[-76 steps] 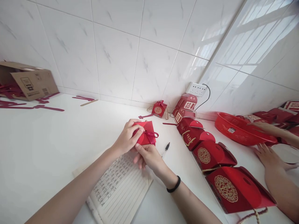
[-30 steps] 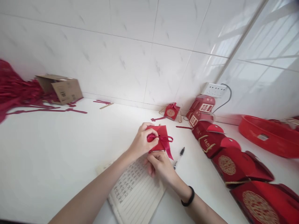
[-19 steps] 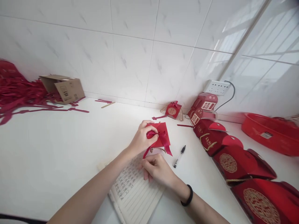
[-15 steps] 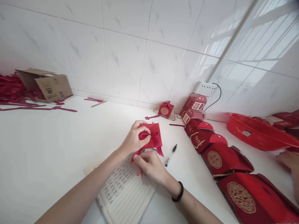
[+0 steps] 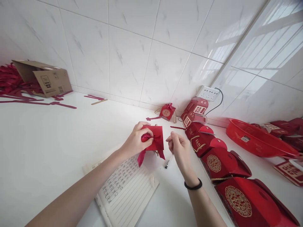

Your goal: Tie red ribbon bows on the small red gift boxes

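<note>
My left hand (image 5: 138, 138) is closed on a small red gift box (image 5: 157, 130) and the bow at its top. A dark red ribbon (image 5: 141, 158) is tied there, its two tails hanging loose toward me. My right hand (image 5: 180, 149) is a short way to the right of the box, not touching it. Its fingers are curled in and nothing shows between them. Beneath that hand lies a pen (image 5: 167, 162), mostly covered. A lined notebook (image 5: 132, 195) with handwriting lies open below the box.
Several larger red boxes (image 5: 236, 201) form a row along the right. Beyond them sits a red basin (image 5: 260, 142). One finished-looking small box (image 5: 167, 112) stands by the wall, near a power strip (image 5: 208, 93). A cardboard box (image 5: 52, 82) spilling red ribbons is far left.
My right hand has let go of the ribbon tail and moved right, over the pen. My left hand keeps hold of the gift box. Another person's hand at the right edge has gone from view.
</note>
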The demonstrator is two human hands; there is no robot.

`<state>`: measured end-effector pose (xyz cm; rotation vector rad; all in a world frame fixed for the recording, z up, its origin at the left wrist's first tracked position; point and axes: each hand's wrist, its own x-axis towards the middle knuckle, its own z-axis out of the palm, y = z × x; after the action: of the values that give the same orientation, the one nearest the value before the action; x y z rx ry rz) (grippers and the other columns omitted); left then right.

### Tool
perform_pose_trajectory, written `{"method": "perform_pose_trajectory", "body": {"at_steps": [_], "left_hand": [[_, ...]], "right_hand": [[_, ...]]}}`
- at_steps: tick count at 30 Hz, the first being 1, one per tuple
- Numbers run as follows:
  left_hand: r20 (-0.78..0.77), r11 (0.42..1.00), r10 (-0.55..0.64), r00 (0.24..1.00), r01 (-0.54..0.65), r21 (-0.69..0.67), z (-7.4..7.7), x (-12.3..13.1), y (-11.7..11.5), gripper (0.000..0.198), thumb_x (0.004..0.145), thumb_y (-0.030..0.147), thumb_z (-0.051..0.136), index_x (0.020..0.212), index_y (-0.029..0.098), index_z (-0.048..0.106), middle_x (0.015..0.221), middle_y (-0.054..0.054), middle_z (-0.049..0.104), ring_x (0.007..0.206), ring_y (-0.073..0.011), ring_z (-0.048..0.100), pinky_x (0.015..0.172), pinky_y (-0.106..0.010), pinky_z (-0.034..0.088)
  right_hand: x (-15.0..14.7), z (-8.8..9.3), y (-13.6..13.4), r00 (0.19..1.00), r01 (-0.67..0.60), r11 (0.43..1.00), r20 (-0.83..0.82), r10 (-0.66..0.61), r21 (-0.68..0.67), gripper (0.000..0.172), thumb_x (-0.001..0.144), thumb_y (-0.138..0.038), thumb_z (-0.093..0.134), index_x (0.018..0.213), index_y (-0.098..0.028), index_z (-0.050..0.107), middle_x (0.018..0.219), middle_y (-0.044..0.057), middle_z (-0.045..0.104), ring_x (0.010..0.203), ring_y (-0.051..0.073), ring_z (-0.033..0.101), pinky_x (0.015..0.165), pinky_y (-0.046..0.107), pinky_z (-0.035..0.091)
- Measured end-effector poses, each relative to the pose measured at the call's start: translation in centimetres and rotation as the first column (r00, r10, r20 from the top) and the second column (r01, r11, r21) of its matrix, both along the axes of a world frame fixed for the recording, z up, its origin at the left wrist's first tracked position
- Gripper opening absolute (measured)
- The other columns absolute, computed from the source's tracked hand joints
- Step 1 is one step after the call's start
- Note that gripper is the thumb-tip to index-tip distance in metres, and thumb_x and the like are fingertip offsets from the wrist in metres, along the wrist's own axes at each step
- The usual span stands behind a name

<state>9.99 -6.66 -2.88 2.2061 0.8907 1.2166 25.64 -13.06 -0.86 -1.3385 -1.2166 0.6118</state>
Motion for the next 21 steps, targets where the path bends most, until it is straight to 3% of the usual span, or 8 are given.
{"method": "perform_pose_trajectory", "body": {"at_steps": [5,12,17,21], "left_hand": [[-0.007,1.0,-0.001,1.0,0.001,0.016,-0.08,0.04,-0.16,0.005,0.077,0.02,0.054,0.077,0.021,0.059,0.113,-0.005,0.048,0.117,-0.0219,0.044,0.1,-0.038,0.04],[-0.022,0.999,-0.026,0.999,0.027,0.044,-0.34,0.03,-0.11,0.005,0.078,0.024,0.056,0.079,0.021,0.059,0.115,-0.005,0.047,0.12,-0.0216,0.042,0.102,-0.037,0.039],[-0.022,0.999,-0.036,0.999,0.036,0.04,-0.27,0.05,-0.2,0.004,0.078,0.022,0.055,0.078,0.021,0.059,0.114,-0.005,0.047,0.118,-0.0213,0.044,0.1,-0.038,0.039],[-0.029,0.998,-0.053,0.998,0.054,0.034,-0.18,0.06,-0.24,0.004,0.078,0.021,0.055,0.077,0.021,0.059,0.115,-0.005,0.046,0.118,-0.0213,0.043,0.101,-0.038,0.039]], "right_hand": [[0.32,-0.18,0.71,0.983,-0.083,0.986,0.154,0.105,-0.143,0.044,0.079,-0.052,0.053,0.054,-0.016,0.051,0.049,-0.002,0.044,0.046,0.009,0.036,0.045,0.023,0.026],[-0.19,0.04,0.46,0.988,-0.155,0.978,-0.007,0.156,-0.137,0.033,0.068,-0.048,0.065,0.068,-0.015,0.06,0.061,0.001,0.056,0.051,0.011,0.045,0.045,0.021,0.031],[0.36,0.11,0.56,0.992,-0.116,0.988,0.046,0.122,-0.102,0.031,0.071,-0.048,0.062,0.07,-0.017,0.057,0.066,0.0,0.058,0.046,0.009,0.042,0.043,0.021,0.03],[0.75,-0.2,0.69,0.971,-0.01,1.0,0.24,0.016,-0.027,0.028,0.076,-0.045,0.057,0.07,-0.018,0.056,0.072,0.002,0.06,0.049,0.01,0.044,0.047,0.023,0.035]]}}
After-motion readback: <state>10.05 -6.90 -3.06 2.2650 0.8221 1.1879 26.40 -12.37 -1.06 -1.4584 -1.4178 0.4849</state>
